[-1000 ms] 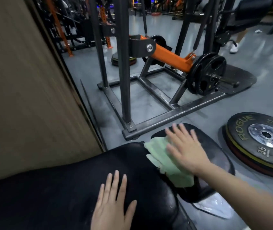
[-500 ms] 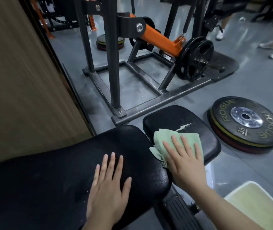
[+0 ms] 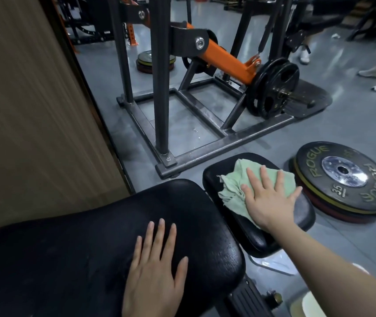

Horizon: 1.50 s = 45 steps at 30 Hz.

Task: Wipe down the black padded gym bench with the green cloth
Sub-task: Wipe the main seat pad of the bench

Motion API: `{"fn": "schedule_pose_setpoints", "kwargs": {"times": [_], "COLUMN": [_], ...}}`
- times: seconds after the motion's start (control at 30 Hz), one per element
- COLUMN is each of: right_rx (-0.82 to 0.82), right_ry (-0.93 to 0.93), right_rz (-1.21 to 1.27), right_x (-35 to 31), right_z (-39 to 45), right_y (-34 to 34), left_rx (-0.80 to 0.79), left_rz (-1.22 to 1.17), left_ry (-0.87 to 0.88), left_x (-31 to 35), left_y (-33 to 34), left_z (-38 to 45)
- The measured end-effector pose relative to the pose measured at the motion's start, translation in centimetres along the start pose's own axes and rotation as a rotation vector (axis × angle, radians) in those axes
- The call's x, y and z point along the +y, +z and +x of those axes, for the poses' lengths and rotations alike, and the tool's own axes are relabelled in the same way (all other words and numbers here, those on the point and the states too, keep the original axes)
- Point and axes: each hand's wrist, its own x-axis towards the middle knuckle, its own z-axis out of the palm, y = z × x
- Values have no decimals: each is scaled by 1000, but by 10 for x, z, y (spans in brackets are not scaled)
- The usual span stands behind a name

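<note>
Green terry cloth (image 3: 248, 179) has slid toward one o'clock on the small black padded seat (image 3: 301, 213); my right hand (image 3: 271, 200) presses it flat-fingered, my left hand (image 3: 155, 275) rests flat, empty; far end remains.

Single head-worn wide-angle view, angled forward and down, close above the black padded bench (image 3: 90, 259); gym floor (image 3: 319, 133) and machine frame (image 3: 205, 152) farther ahead.

Flat right hand (image 3: 268, 203) on green cloth (image 3: 235, 191)
</note>
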Motion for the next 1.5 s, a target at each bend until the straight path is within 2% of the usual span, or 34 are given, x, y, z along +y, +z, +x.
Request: {"fn": "schedule_pose_setpoints", "kwargs": {"times": [0.13, 0.27, 0.4, 0.5, 0.57, 0.63, 0.67, 0.73, 0.77, 0.8, 0.83, 0.87, 0.9, 0.93, 1.2, 1.3, 1.37, 1.5], "right_rx": [65, 48, 55, 155, 256, 242, 155, -41, -159, -270, -314, -235, -89, -18, -98, -129, -82, -79], "right_ry": [146, 123, -4, -199, -288, -205, -146, -159, -215, -316, -482, -622, -704, -705, -651, -698, -726, -711], "right_rz": [39, 91, -17, 53, 192, 421, 614, 1028, 1094, 984, 703, 425, 236, 169, -101, -124, -185, -241], "right_x": [0, 5, 16, 20, 20, 20, 17, 0, -11, -26, -41, -53, -62, -68, -112, -95, -77, -62], "right_z": [-54, -72, -40, -38, -40, -42, -43, -49, -52, -55, -60, -62, -60, -56, -11, -20, -39, -80], "right_y": [13, 20, 11, 13, 15, 5, -2, -21, -23, -20, -9, 7, 22, 30, 23, 20, 20, 28], "left_rx": [-5, 9, 23, 18, 19, 28, 35, 48, 68, 97, 118, 130, 141, 147, 114, 121, 91, 97], "left_rz": [-36, -52, -11, 2, 8, -10, -19, -31, -34, -38, -43, -42, -39, -31, 9, -10, -7, 84], "left_ry": [2, -2, -2, -10, -14, -11, -10, -6, 6, 19, 22, 22, 17, 10, -33, -42, -63, -101], "left_x": [-1, 0, 1, 2, 1, 1, 1, 0, 0, -1, -1, -2, -2, -1, 1, 0, -10, -62], "left_y": [-3, -2, -2, -2, -1, 1, 1, 2, 3, 4, 4, 5, 5, 5, 4, -2, -9, -19], "left_z": [1, -1, -2, -3, -3, -3, -2, -1, 0, 0, 1, 1, 0, 0, 2, 0, -10, -47]}}
